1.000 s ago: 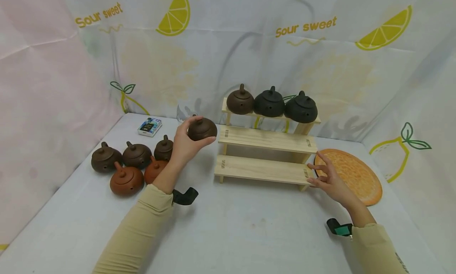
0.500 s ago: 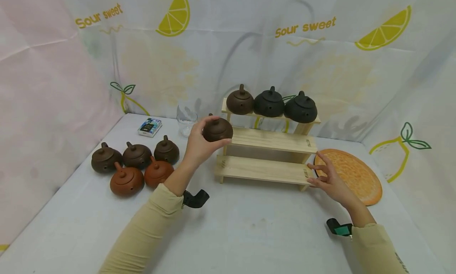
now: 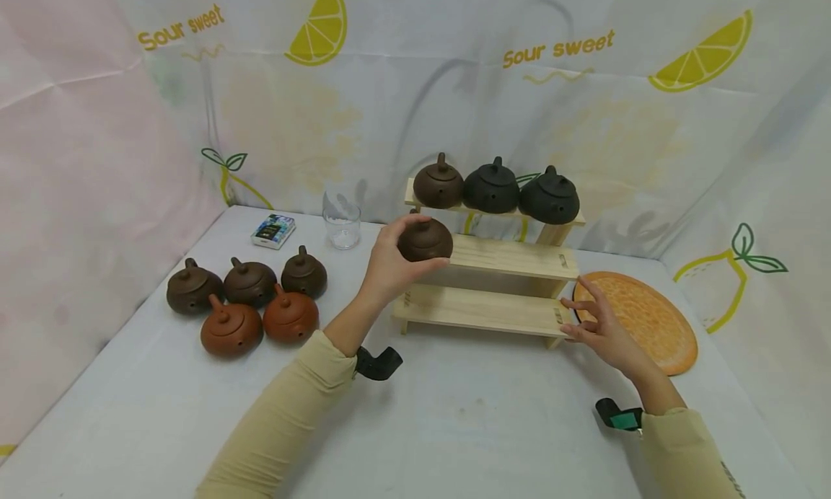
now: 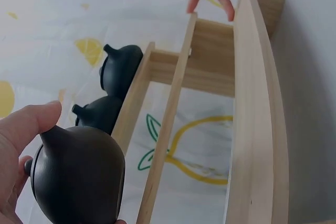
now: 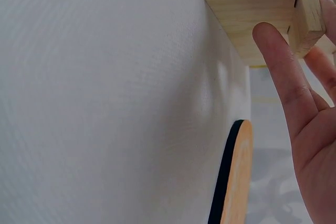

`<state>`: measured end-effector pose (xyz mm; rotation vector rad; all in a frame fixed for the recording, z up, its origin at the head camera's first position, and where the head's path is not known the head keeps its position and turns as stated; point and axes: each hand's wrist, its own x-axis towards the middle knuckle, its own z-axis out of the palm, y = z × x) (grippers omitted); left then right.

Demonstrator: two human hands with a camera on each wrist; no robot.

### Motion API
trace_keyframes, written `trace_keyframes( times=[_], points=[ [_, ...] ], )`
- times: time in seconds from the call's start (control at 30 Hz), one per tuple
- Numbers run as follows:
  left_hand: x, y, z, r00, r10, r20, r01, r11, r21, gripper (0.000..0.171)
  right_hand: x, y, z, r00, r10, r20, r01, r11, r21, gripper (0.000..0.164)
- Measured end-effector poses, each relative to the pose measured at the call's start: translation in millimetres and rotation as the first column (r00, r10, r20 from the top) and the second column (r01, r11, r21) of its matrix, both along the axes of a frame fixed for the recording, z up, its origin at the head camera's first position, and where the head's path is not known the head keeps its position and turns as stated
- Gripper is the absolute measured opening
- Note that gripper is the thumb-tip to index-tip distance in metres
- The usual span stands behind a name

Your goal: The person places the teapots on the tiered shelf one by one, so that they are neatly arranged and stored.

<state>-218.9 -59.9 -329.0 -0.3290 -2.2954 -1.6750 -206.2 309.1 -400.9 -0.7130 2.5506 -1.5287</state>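
My left hand (image 3: 389, 267) grips a dark brown clay teapot (image 3: 425, 240), thumb low and fingers at its handle side. In the head view the teapot overlaps the left end of the middle shelf (image 3: 506, 255) of a three-tier wooden stand (image 3: 480, 308). In the left wrist view the held teapot (image 4: 79, 174) fills the lower left. My right hand (image 3: 604, 331) holds the stand's right end, its thumb by the lower shelf's end and its fingers above that shelf and at the middle one. On the top shelf sit a brown teapot (image 3: 438, 184) and two black teapots (image 3: 491, 188).
At the left stand several brown and reddish teapots (image 3: 290, 317). Behind them are a small patterned box (image 3: 273, 231) and a clear glass (image 3: 342, 225). A round pizza-patterned board (image 3: 643, 322) lies right of the stand, near my right hand. A printed cloth (image 3: 402, 95) hangs behind.
My left hand has carried the brown teapot rightward, from left of the stand to the middle shelf's left end. The glass has come into full view. My right hand has stayed put.
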Motion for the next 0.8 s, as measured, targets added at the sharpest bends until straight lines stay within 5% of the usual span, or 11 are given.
trace_keyframes(
  times=[0.8],
  points=[
    [-9.6,67.1,2.6,0.983,-0.180,0.018,0.181,0.982,-0.051,0.064,1.1,-1.9,3.6,1.000,0.009,0.011,-0.009,1.000,-0.013,0.092]
  ],
)
